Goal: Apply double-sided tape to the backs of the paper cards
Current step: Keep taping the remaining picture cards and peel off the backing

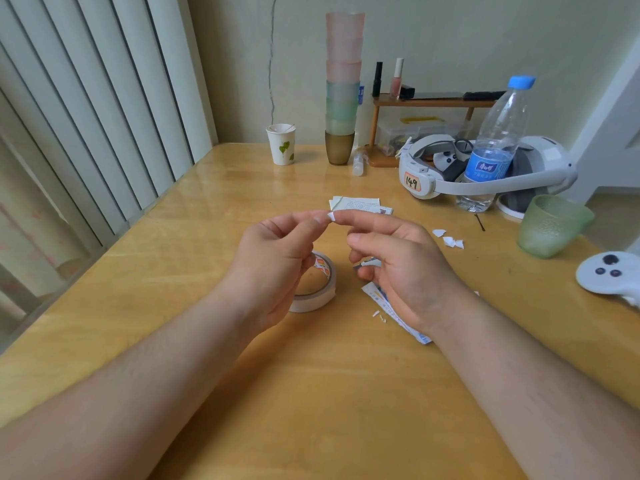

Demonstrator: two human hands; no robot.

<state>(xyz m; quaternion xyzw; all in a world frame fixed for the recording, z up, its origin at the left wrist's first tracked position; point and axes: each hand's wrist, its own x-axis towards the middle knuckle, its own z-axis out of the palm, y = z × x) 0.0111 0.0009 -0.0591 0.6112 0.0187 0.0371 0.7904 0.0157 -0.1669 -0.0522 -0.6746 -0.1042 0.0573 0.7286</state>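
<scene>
Above the wooden table [207, 341], my left hand [277, 258] and my right hand [398, 265] meet at the fingertips, both pinching one small white piece of tape [331, 216]. Under my left hand lies the roll of double-sided tape [317, 289], flat on the table. Beneath my right hand sits a paper card [388, 306], partly hidden, with tiny white scraps [378, 315] beside it. Farther back a small stack of paper cards [360, 204] rests on the table. My right hand's lower fingers curl over something small and dark that I cannot make out.
White backing scraps [448, 239] lie right of the hands. Further right stand a green glass cup [550, 226], a water bottle [495, 147], a white headset [485, 168] and a controller [613, 275]. At the back are a paper cup [282, 143], stacked cups [343, 88] and a small shelf [426, 102].
</scene>
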